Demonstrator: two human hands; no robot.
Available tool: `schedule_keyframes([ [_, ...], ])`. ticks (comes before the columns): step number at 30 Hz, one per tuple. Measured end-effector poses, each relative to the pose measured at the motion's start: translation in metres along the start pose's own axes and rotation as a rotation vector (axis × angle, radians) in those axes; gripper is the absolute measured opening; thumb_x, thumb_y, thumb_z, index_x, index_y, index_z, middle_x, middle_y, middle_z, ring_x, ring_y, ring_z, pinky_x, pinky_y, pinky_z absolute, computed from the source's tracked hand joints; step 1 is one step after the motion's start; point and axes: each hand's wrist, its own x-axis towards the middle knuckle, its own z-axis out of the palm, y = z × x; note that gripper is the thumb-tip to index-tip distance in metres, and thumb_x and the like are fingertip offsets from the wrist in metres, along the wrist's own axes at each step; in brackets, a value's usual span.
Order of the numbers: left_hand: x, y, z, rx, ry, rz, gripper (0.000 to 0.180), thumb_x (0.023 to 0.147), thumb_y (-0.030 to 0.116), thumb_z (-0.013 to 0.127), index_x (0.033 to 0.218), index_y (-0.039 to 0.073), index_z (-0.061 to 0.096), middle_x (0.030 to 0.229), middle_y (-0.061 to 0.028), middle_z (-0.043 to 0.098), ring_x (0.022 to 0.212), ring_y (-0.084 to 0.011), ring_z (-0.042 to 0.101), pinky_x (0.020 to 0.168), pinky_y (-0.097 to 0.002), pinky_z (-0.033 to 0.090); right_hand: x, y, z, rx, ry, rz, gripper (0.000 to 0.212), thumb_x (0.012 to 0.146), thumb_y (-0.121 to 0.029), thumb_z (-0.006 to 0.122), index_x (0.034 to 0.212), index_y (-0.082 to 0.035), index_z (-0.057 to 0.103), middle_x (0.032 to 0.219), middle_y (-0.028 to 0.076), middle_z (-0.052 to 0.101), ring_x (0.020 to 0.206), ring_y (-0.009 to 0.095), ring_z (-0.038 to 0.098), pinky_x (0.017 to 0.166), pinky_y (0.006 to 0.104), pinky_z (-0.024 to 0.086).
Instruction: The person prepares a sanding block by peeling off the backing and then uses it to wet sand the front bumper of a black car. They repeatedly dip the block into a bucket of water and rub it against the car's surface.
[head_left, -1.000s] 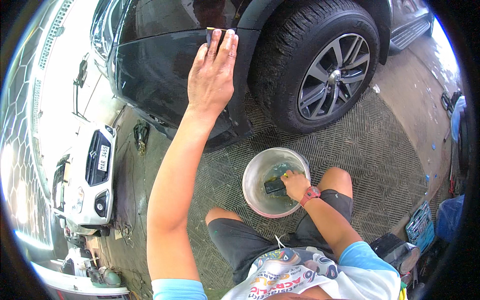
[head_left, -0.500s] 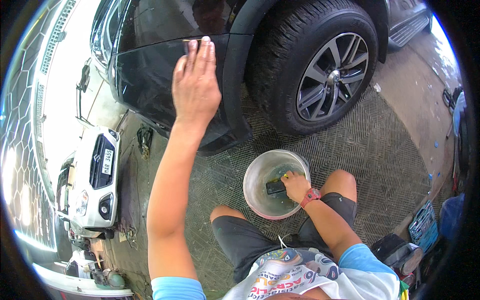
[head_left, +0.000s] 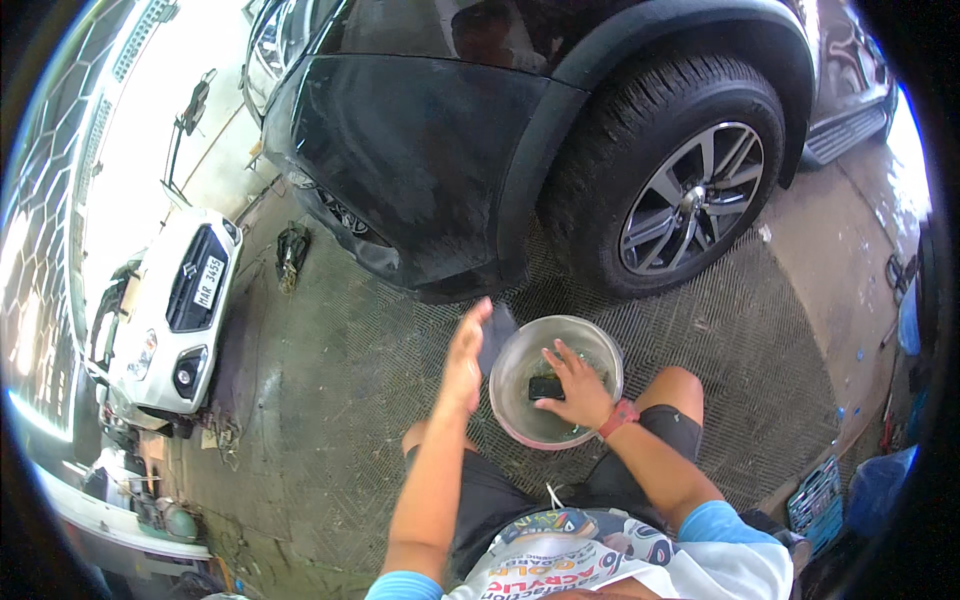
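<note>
My left hand (head_left: 464, 362) is beside the bucket's left rim, its fingers stretched along a thin dark grey sheet that looks like sandpaper (head_left: 498, 330). The sheet is held on the hand's bucket side. Over the round whitish bucket (head_left: 508, 424) is my right hand (head_left: 580, 393), fingers spread, nothing seen in its grip. A small black block (head_left: 545, 388) lies in the bucket's water, close to the right thumb. Ahead stands the dark car's front bumper (head_left: 420, 170), with dull, smeared patches on its surface.
The car's front wheel (head_left: 690, 200) is just beyond the bucket, on a ridged mat (head_left: 740, 350). A white car (head_left: 180, 310) stands at the left. At the lower right are a blue tool case (head_left: 815, 500) and a blue bag (head_left: 880, 490). A dark bundle (head_left: 291, 250) lies on the floor.
My left hand has come off the bumper down to the bucket's side with the sheet. My right hand's fingers have spread, away from the yellow-edged thing they were at. The view has shifted.
</note>
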Motion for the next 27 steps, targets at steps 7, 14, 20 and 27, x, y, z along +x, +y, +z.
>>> schedule_keyframes([
  [7, -0.074, -0.1, 0.008, -0.31, -0.102, -0.57, 0.082, 0.111, 0.068, 0.032, 0.159, 0.003, 0.048, 0.166, -0.0161, 0.045, 0.152, -0.0286, 0.044, 0.129, -0.0449, 0.029, -0.009, -0.044, 0.025, 0.406, -0.106, 0.094, 0.107, 0.082, -0.041, 0.091, 0.168, -0.012, 0.033, 0.171, 0.026, 0.032, 0.155, 0.045, 0.036, 0.122, 0.0523, 0.041],
  [14, -0.069, -0.131, -0.011, 1.068, -0.09, 0.183, 0.046, 0.105, 0.05, 0.059, 0.12, 0.012, 0.081, 0.123, -0.0156, 0.077, 0.126, -0.033, 0.066, 0.12, -0.0527, 0.037, 0.079, -0.037, -0.042, 0.794, 0.338, 0.315, 0.054, 0.093, 0.009, 0.064, 0.143, -0.009, 0.066, 0.142, 0.015, 0.065, 0.124, 0.035, 0.068, 0.098, 0.0398, 0.059],
  [20, -0.082, -0.176, -0.002, 1.17, -0.035, 0.248, 0.031, 0.095, 0.04, 0.073, 0.088, 0.01, 0.081, 0.094, -0.0073, 0.08, 0.102, -0.0293, 0.071, 0.113, -0.0544, 0.04, 0.226, -0.145, -0.225, -0.365, 0.759, -0.547, 0.069, 0.076, 0.007, 0.075, 0.143, -0.011, 0.068, 0.146, 0.015, 0.062, 0.138, 0.039, 0.058, 0.114, 0.0444, 0.051],
  [27, -0.078, -0.18, -0.007, 1.092, 0.065, 0.381, 0.021, 0.088, 0.03, 0.073, 0.081, 0.011, 0.079, 0.087, -0.0076, 0.078, 0.092, -0.0293, 0.07, 0.112, -0.0523, 0.041, 0.299, -0.105, -0.253, -0.76, 0.659, -0.76, 0.08, 0.072, 0.003, 0.076, 0.15, -0.011, 0.061, 0.158, 0.013, 0.054, 0.149, 0.034, 0.05, 0.122, 0.0467, 0.046],
])
